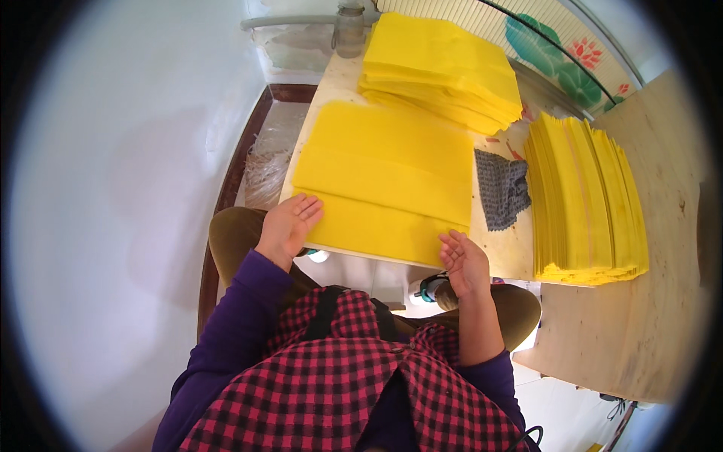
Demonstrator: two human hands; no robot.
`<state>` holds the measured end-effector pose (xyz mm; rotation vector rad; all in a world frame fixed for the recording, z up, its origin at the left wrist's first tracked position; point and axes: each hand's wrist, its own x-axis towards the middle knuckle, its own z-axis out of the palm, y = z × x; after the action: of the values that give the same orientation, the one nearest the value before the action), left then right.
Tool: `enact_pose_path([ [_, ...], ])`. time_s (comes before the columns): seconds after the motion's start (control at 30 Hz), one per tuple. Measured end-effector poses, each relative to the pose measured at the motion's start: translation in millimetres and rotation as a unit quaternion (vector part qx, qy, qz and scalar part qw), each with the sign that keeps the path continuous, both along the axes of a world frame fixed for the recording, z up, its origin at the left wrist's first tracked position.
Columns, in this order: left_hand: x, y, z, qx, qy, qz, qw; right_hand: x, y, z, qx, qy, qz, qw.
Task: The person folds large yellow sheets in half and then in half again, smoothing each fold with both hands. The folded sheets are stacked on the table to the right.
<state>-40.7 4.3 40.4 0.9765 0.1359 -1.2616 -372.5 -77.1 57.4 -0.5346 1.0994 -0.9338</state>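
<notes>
A yellow felt-like sheet lies flat on the table in front of me, with a fold or layered edge running across its nearer part. At its near left corner rests my left hand, palm turned inward and fingers stretched along the edge. My right hand is at the near right corner, its fingers apart and slightly bent, the tips touching or very close to the sheet. Neither hand visibly grips anything. Beyond the sheet sits a thick stack of folded yellow sheets.
To the right a second yellow stack stands near the wooden board. Between it and the sheet lies a grey knitted cloth. A glass jar stands at the table's far left corner. The white wall rises on the left.
</notes>
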Motion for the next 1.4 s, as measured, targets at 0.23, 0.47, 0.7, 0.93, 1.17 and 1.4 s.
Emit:
enact_pose_path([
  [0.23,-1,-12,12,0.005,0.004,0.018,1.000,-12,-20,-13,0.033,-0.082,-0.085,0.992],
  [0.47,7,-20,3,0.030,-0.028,0.001,0.999,-18,-39,-13,0.038,0.011,-0.046,0.998],
  [0.7,14,-30,4,0.018,-0.026,-0.025,0.999,-21,-48,-6,0.028,0.112,0.024,0.993],
  [0.93,17,-45,3,0.045,-0.102,-0.055,0.992,-12,-30,-7,0.077,0.027,0.065,0.994],
  [1.17,19,-48,10,0.048,-0.095,-0.050,0.993,33,-17,-16,0.096,-0.135,0.040,0.985],
  [1.4,15,-40,17,0.038,-0.094,-0.033,0.994,29,-43,-18,0.053,-0.088,-0.067,0.992],
])
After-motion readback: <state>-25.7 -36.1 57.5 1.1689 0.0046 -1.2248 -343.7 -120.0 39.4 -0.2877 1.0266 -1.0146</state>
